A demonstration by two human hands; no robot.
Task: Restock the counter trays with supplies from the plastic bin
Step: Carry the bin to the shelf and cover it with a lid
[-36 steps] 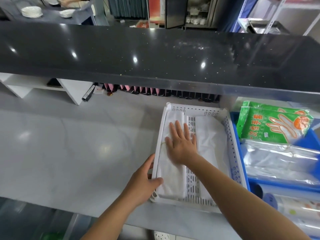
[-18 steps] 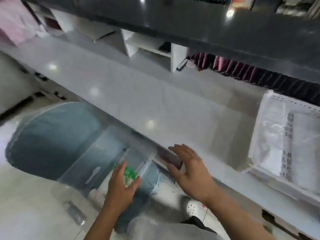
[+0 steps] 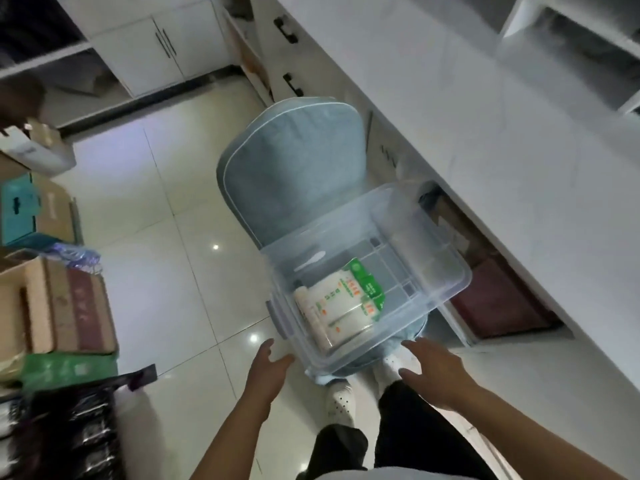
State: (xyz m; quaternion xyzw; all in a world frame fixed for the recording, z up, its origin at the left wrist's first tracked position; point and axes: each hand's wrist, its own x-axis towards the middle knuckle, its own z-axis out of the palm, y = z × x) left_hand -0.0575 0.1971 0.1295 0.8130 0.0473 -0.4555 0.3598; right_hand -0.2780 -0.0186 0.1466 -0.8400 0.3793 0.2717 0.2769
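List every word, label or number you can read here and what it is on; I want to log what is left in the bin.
Nothing can be read for certain.
White and green packs in the clear plastic bin: green and orange print, too blurred to read.
Brown cardboard box on the left: faint marks, illegible.
Teal box: a dark emblem, no readable text.
Green item below the cardboard box: pale markings, too blurred.

Both forearms are extended forward; left hand [image 3: 268, 370] and right hand [image 3: 434, 370] are held open, fingers relaxed, nothing gripped.
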